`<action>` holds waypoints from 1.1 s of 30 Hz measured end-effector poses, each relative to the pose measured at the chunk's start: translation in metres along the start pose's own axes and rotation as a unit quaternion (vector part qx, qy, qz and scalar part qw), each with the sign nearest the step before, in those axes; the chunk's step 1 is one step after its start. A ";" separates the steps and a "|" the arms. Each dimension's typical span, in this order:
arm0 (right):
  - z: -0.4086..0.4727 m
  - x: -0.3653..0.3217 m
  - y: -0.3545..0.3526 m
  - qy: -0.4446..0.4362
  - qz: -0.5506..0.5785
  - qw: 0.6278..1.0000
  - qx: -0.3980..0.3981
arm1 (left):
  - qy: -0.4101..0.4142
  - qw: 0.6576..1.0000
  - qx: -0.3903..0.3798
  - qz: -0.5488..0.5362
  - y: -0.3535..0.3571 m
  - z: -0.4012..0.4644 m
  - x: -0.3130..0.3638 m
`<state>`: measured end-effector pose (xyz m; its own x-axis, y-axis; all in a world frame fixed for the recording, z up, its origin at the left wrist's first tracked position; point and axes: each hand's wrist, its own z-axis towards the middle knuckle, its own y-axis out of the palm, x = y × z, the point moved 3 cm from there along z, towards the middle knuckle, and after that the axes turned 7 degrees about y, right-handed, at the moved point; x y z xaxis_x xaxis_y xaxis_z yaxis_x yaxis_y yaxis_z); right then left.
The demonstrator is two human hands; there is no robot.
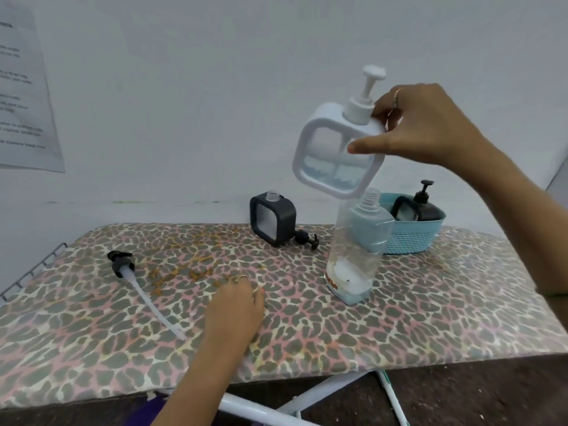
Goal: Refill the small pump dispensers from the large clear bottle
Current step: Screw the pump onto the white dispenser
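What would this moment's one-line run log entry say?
right hand: holds white dispenser aloft, pump on | left hand: rests on board | large clear bottle: open, upright | black dispenser: uncapped

Blurred print on the wall paper [23,87], its left side beyond the frame edge

My right hand [430,124] grips the white pump dispenser [335,149] by its shoulder, tilted, in the air above the large clear bottle [356,250], which stands uncapped on the leopard-print table [430,318] with a little liquid at the bottom. My left hand [236,309] rests on the table, fingers curled loosely, just beside the long pump tube [138,281]. Dark dispenser [272,218] stands open-necked at the back, its pump head [305,238] lying beside it; blue basket [412,238] holds another dark dispenser [421,207].
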<state>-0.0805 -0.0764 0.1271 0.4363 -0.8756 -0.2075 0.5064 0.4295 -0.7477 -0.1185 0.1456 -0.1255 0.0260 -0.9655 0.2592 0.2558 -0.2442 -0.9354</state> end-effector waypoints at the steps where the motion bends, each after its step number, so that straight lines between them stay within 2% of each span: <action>1: 0.003 0.012 -0.001 0.017 -0.005 1.000 0.014 | -0.003 1.000 -0.013 0.014 -0.001 0.004 0.002; 5: 0.010 0.068 0.000 0.120 0.034 0.990 0.063 | -0.007 0.998 -0.033 0.062 -0.002 0.014 0.011; 9: 0.007 0.126 0.011 0.227 0.090 0.963 0.112 | -0.010 0.995 -0.041 0.094 -0.002 0.018 0.014; 13: -0.001 0.165 0.036 0.284 0.082 0.945 0.138 | 0.017 0.987 -0.046 0.156 0.004 0.019 0.023; 19: -0.014 0.195 0.094 0.331 0.052 0.935 0.116 | 0.027 0.980 -0.038 0.194 0.013 0.015 0.030; 33: -0.022 0.209 0.172 0.365 -0.105 0.925 -0.014 | 0.020 0.989 -0.030 0.144 0.018 0.015 0.029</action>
<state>0.0814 -0.1906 -0.0594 -0.2932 -0.8594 -0.4189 0.4994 0.2360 -0.8336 -0.0991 0.1145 -0.1309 0.0506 -0.9983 -0.0293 0.1853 0.0382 -0.9819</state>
